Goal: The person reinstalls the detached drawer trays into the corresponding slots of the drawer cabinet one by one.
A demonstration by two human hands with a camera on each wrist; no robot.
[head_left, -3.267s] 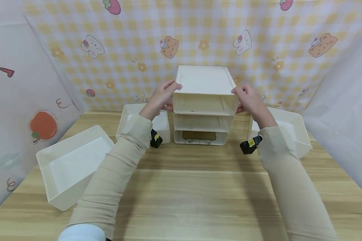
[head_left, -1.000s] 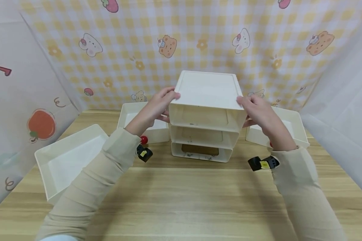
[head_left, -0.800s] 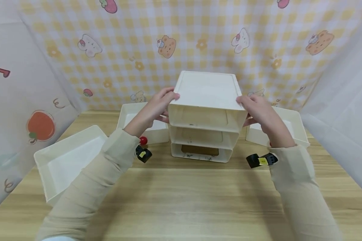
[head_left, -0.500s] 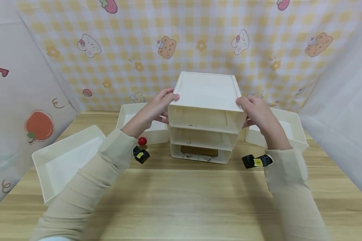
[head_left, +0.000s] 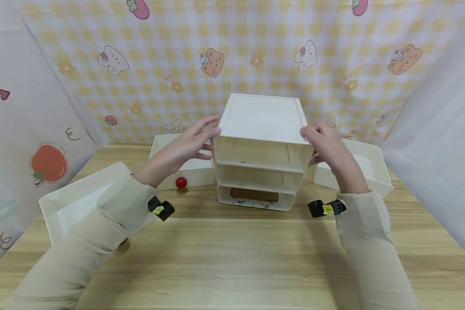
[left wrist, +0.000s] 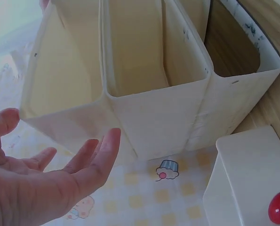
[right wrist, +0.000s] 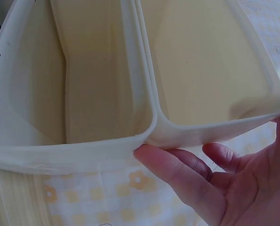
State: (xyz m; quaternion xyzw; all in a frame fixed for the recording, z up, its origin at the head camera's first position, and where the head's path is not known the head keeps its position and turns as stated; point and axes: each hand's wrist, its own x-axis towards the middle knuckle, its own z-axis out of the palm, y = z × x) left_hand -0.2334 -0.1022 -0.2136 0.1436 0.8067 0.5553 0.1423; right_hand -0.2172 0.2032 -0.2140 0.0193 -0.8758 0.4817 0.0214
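Note:
A white three-tier drawer cabinet (head_left: 263,116) stands at the back of the table, its slots facing front without drawers. The lowest slot shows a brown opening. My left hand (head_left: 187,144) is spread beside the cabinet's upper left side; in the left wrist view its fingers (left wrist: 100,162) are loosely bent by the wall, and the thumb is close to the front corner. My right hand (head_left: 327,144) holds the upper right corner, thumb on the top edge and fingers on the side. In the right wrist view a fingertip (right wrist: 151,155) touches near the seam between two tiers.
White drawers lie around: one drawer (head_left: 195,174) behind my left wrist with a red knob (head_left: 181,182), one drawer (head_left: 372,150) at right, and one drawer (head_left: 71,191) at left, partly under my left sleeve. A patterned cloth (head_left: 255,43) hangs behind the wooden table (head_left: 232,258).
The cabinet was brought forward and slightly turned between the earliest frame and one second ago. Since half a second ago, my left hand has let go and drawn back left; my right hand stays on the corner.

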